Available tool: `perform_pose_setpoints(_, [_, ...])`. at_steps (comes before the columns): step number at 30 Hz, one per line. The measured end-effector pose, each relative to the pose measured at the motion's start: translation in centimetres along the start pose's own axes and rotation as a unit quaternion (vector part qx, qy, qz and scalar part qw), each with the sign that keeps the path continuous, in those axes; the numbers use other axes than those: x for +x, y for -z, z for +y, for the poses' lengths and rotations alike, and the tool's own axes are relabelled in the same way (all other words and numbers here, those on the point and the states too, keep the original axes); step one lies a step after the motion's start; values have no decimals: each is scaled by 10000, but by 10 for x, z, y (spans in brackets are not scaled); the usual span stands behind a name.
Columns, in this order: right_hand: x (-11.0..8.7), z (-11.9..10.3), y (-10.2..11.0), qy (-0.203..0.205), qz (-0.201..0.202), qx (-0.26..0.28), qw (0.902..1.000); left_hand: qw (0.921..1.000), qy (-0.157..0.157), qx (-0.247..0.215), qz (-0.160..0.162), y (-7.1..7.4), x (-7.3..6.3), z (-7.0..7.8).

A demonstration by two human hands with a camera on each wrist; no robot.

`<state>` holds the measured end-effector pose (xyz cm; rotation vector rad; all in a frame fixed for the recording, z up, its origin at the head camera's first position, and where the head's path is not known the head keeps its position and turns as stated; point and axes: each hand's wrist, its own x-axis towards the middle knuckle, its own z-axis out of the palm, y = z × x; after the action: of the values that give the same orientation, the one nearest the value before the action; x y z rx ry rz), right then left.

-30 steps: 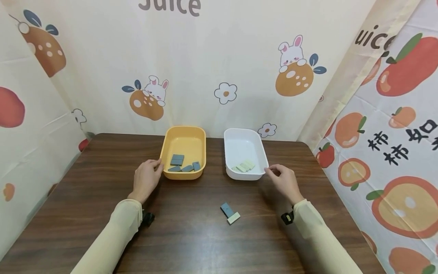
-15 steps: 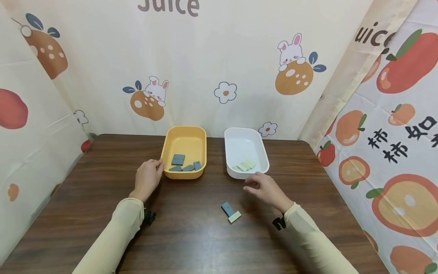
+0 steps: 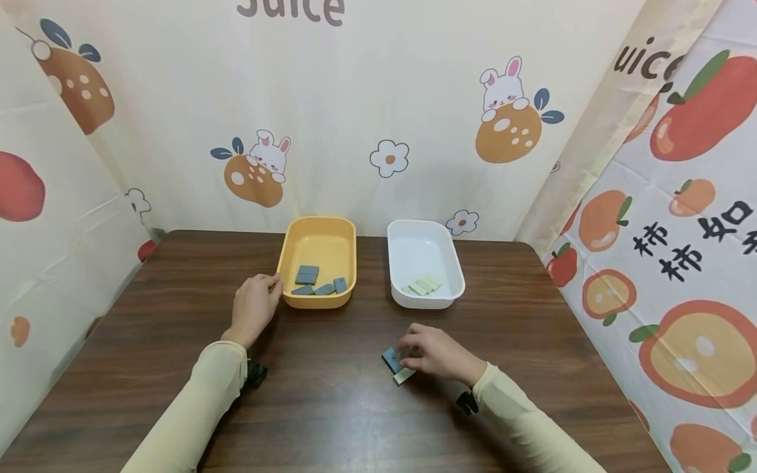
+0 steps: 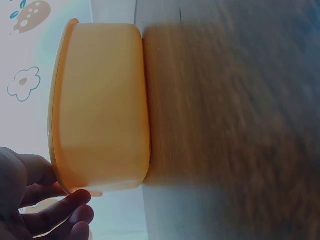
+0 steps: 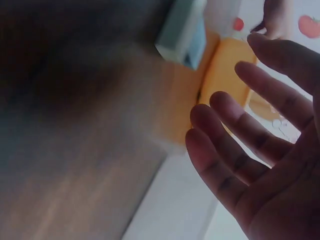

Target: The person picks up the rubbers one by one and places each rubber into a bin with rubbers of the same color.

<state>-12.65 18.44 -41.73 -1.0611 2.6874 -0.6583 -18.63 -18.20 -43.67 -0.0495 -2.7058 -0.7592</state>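
Note:
At the yellow tub (image 3: pixel 321 244), my left hand (image 3: pixel 253 307) pinches the near left rim between thumb and fingers; the left wrist view shows the grip at the tub's corner (image 4: pixel 100 110). Over the middle of the table, my right hand (image 3: pixel 439 353) has its fingers spread and holds nothing. Just beyond its fingertips lie a blue-grey block (image 3: pixel 389 358) and a pale green block (image 3: pixel 403 376), partly covered by the hand in the head view. The right wrist view shows the pale block (image 5: pixel 176 35) blurred, apart from the fingers.
Several blue-grey blocks (image 3: pixel 307 274) lie in the yellow tub. To its right stands a white tub (image 3: pixel 418 249) with several pale green blocks (image 3: pixel 426 284). Both stand near the back edge of the brown wooden table (image 3: pixel 331 407), before a printed curtain (image 3: pixel 331 98).
My right hand has let go of the white tub's near right corner and moved left and toward me, to the two loose blocks. The left hand has stayed at the yellow tub.

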Motion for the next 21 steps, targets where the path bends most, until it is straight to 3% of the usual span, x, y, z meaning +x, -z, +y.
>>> perform_pose_setpoints(7, [0,-6,-16,185,-321,-237,9990,10000,-29,-20,-2,3,-1,0])
perform_pose_setpoints(21, [-3,-9,-24,329,-253,-382,9984,9999,-85,-84,51,0,-1,-2])
